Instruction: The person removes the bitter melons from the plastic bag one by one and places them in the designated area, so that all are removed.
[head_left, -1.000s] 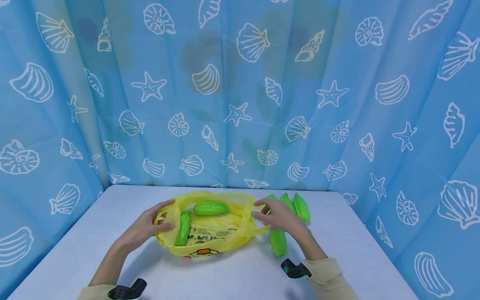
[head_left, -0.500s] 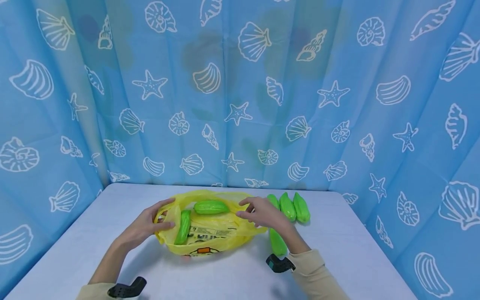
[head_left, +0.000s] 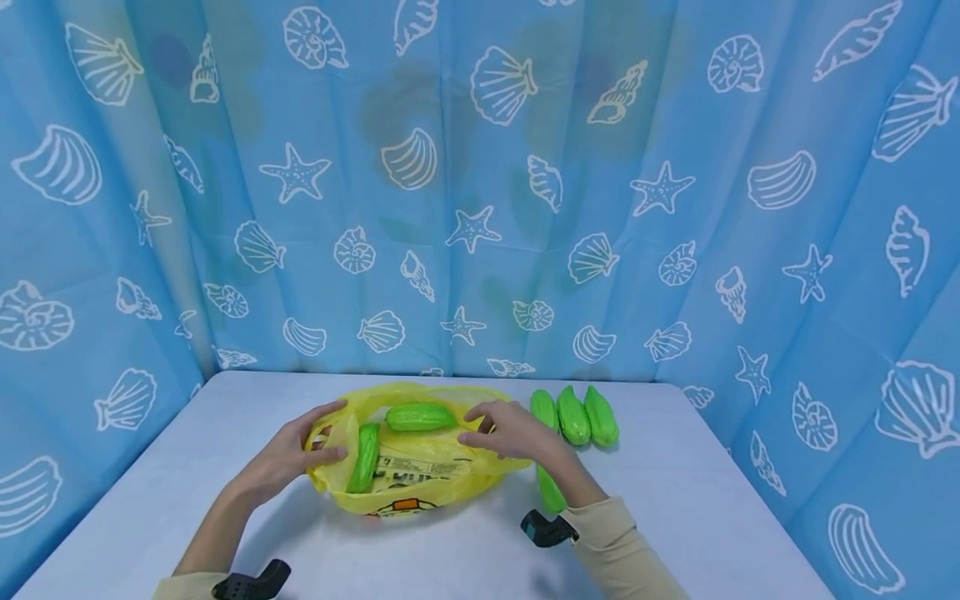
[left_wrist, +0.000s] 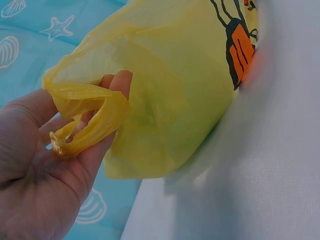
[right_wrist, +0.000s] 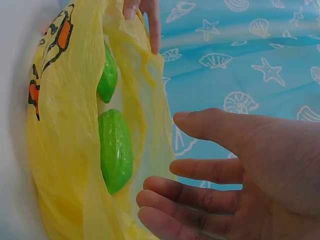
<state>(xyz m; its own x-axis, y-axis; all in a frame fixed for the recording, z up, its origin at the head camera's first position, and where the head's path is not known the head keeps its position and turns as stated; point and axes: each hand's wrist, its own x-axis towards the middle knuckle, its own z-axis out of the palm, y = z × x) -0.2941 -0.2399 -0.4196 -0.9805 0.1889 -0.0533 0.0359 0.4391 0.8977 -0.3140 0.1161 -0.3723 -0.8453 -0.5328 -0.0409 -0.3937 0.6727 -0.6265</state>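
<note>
A yellow plastic bag point(head_left: 457, 492) lies on the table with its mouth spread. Inside are two green ridged gourds: one lies crosswise at the back point(head_left: 420, 417), the other lengthwise at the left point(head_left: 364, 458). My left hand point(head_left: 281, 458) holds the bag's left handle, its loop point(left_wrist: 95, 132) caught round the fingers in the left wrist view. Over the right side of the bag's mouth, my right hand point(head_left: 513, 429) holds nothing. Seen in the right wrist view, its fingers point(right_wrist: 195, 195) are loosely spread beside the bag point(right_wrist: 65, 165). Whether they touch the plastic I cannot tell.
Three more green gourds point(head_left: 573, 417) stand side by side at the table's back right. Another gourd point(head_left: 551, 492) lies nearer, partly hidden by my right arm. A blue curtain point(head_left: 465, 167) with white shells hangs behind the white table point(head_left: 675, 517).
My right hand has moved left, from the bag's right edge to over its mouth, uncovering more of the gourds at the back right. The left hand has stayed on the handle.
</note>
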